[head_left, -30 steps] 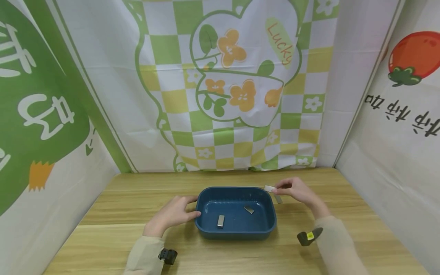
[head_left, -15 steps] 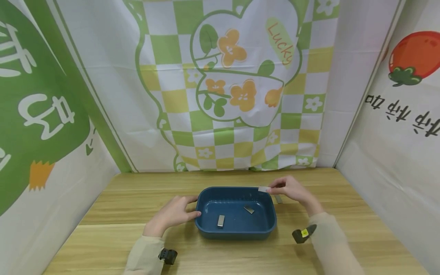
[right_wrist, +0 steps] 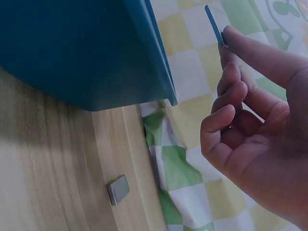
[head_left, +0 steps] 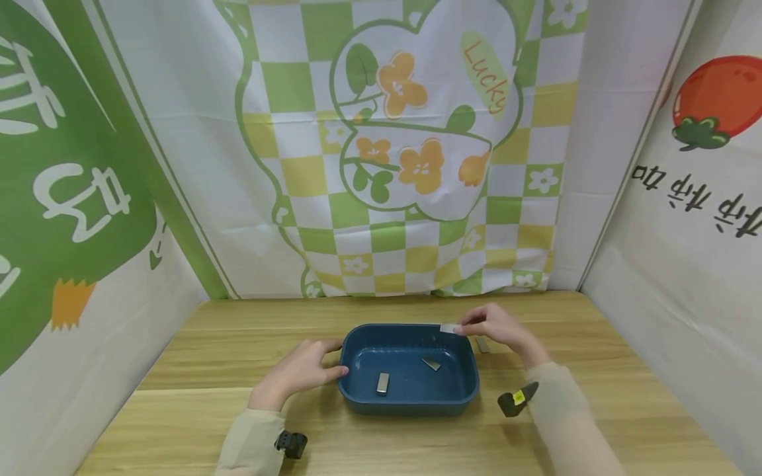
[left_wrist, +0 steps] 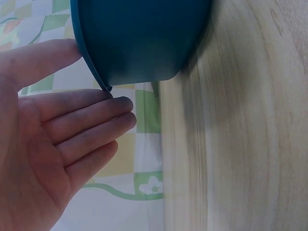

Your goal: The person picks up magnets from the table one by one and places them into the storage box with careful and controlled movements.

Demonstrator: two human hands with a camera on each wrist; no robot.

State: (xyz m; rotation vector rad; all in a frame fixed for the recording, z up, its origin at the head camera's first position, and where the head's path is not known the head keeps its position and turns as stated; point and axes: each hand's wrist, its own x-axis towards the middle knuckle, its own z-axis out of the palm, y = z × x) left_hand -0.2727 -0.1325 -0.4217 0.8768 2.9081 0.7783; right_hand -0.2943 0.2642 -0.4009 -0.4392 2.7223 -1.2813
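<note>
A blue rectangular bin stands on the table with two small silvery rectangular blocks inside, one block at left and another block at right. My left hand touches the bin's left side; in the left wrist view its fingers are straight, thumb and index against the rim. My right hand pinches a thin flat silvery rectangular piece by one end, over the bin's back right corner. In the right wrist view this piece shows edge-on between thumb and index finger.
Another small silvery block lies on the wooden table, just right of the bin and below the right hand. A checked green and yellow cloth hangs behind the table, with printed cloths at both sides.
My right hand has moved left with the flat piece, from beside the bin's back right corner to over its rim. The left hand, the bin and the blocks have stayed put.
</note>
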